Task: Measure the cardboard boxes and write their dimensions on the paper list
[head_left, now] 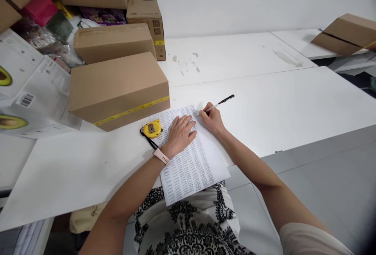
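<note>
A sheet of paper [188, 169] covered in columns of small handwriting lies on the white table, its near end sticking out past the edge over my lap. My left hand [180, 131] rests flat on the sheet, fingers stretched out. Near the sheet's upper right corner, my right hand [212, 118] grips a pen [223, 101] with a clear barrel and black cap end; its tip points at the top of the last written column. Just left of my left hand, a yellow tape measure [152, 129] with a black strap sits on the sheet's left edge.
A closed cardboard box [120, 90] with yellow tape stands left of the sheet, more boxes [114, 39] behind it. White cartons with avocado pictures [35, 86] fill the far left. Another cardboard box [346, 33] is at the far right. The table's front edge runs near my lap.
</note>
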Available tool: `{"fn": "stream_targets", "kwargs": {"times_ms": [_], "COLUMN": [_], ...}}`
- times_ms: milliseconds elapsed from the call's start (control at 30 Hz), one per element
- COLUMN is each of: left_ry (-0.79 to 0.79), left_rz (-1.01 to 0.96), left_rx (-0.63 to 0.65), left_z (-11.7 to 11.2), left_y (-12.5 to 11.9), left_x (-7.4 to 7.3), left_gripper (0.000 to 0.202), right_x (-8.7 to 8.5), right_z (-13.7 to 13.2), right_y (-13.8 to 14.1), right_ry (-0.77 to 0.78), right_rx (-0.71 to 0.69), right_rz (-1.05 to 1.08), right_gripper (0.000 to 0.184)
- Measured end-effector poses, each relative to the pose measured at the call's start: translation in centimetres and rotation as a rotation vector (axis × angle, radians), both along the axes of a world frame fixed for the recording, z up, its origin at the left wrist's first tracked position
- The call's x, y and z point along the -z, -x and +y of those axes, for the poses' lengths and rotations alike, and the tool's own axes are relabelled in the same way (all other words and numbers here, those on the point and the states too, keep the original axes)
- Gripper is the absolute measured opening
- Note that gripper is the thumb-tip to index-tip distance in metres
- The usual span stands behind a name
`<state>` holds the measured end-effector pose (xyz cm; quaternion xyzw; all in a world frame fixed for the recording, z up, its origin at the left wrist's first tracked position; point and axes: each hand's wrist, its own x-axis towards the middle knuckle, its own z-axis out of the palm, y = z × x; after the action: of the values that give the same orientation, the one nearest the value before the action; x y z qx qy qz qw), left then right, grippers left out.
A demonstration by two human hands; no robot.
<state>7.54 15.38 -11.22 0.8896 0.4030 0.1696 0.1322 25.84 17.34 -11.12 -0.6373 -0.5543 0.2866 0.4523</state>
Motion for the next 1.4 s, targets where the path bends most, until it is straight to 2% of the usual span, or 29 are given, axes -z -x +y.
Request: {"fn": "stream_targets", "kwargs": {"times_ms": [167, 233, 333, 400, 500, 567, 633, 733, 833, 900, 1000, 1067, 1133, 1200, 1267, 1400], "left_ry": [0.003, 0.005, -0.01, -0.043, -0.136, -0.208, -0.257, -0.218, -0.077, -0.021, 0.073, 0.228, 0.39, 0.483, 0.514, 0.531], "left_rz": [0.011, 0.011, 0.027, 0.033, -0.013, -0.072, -0.116, -0.1, -0.064, -0.102, -0.32, -0.525, -0.674, -0.75, -0.781, -0.753], "left_rx": [0.002, 0.004, 0.009, 0.007, -0.022, -0.109, -0.275, -0.53, -0.591, -0.592, -0.544, -0.397, -0.237, -0.157, -0.148, -0.165], "left_z": [0.0, -0.1, -0.2, -0.3, -0.7, -1.2, -1.8, -2.3, -2.0, -1.9, -2.7, -3.9, -5.2, -6.4, -7.2, -8.0], "left_y": [0.1, 0.1, 0.0, -0.2, 0.2, 1.5, 3.5, 7.2, 9.7, 10.2, 9.9, 9.6, 9.5, 9.4, 9.3, 10.1], "left_x": [-0.1, 0.0, -0.1, -0.5, -2.0, -3.0, -3.5, -2.8, -1.6, -1.6, -3.3, -4.9, -6.3, -7.3, -7.8, -8.3], "left_gripper": [0.034, 0.033, 0.032, 0.03, 0.023, 0.023, 0.023, 0.045, 0.062, 0.057, 0.047, 0.047, 0.05, 0.054, 0.056, 0.057], "right_x": [0.2, 0.4, 1.1, 1.8, 2.8, 3.3, 3.7, 4.0, 4.1, 3.5, 1.0, -1.5, -4.1, -6.1, -7.2, -7.6], "right_z": [0.1, 0.2, 0.6, 0.9, 1.3, 1.5, 1.6, 2.0, 2.2, 2.0, 0.2, -1.8, -4.2, -6.4, -8.0, -8.7], "right_y": [-0.1, -0.8, -2.4, -3.5, -4.4, -4.4, -4.2, -4.2, -4.2, -3.9, -2.5, -0.8, 1.4, 3.7, 5.7, 7.3], "right_ry": [-0.023, -0.1, -0.237, -0.254, -0.223, -0.23, -0.248, -0.267, -0.268, -0.276, -0.338, -0.32, -0.176, -0.064, -0.036, 0.02], "right_rx": [0.01, -0.004, -0.063, -0.097, -0.119, -0.103, -0.077, -0.04, -0.009, 0.035, 0.071, -0.051, -0.289, -0.484, -0.564, -0.584], "right_rz": [-0.02, -0.065, -0.268, -0.427, -0.562, -0.575, -0.55, -0.499, -0.444, -0.404, -0.322, -0.181, 0.065, 0.245, 0.327, 0.399], "right_gripper": [0.021, 0.017, 0.013, 0.022, 0.039, 0.047, 0.053, 0.05, 0.041, 0.038, 0.034, 0.032, 0.035, 0.04, 0.039, 0.03]}}
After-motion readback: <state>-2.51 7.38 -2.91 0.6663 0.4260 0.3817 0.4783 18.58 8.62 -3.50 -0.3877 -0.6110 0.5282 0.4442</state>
